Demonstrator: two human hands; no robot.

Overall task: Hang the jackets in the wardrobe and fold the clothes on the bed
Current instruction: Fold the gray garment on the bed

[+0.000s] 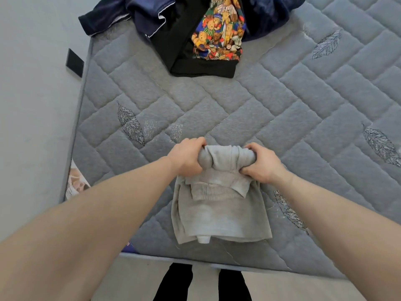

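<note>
A light grey sweatshirt (221, 213) lies partly folded on the grey quilted mattress (282, 109), close to its near edge. Its far end is rolled into a tight tube. My left hand (187, 158) grips the left end of that roll, and my right hand (263, 164) grips the right end. Both sets of fingers curl round the fabric. A pile of other clothes sits at the far end of the bed: a black top with a teddy-bear print (219, 33) and dark navy garments (134, 11).
The mattress's left edge runs along a pale wall (32, 105). A dark patch (74, 63) shows on the wall by the bed. My legs in black trousers (204, 283) stand at the foot of the bed on a light floor.
</note>
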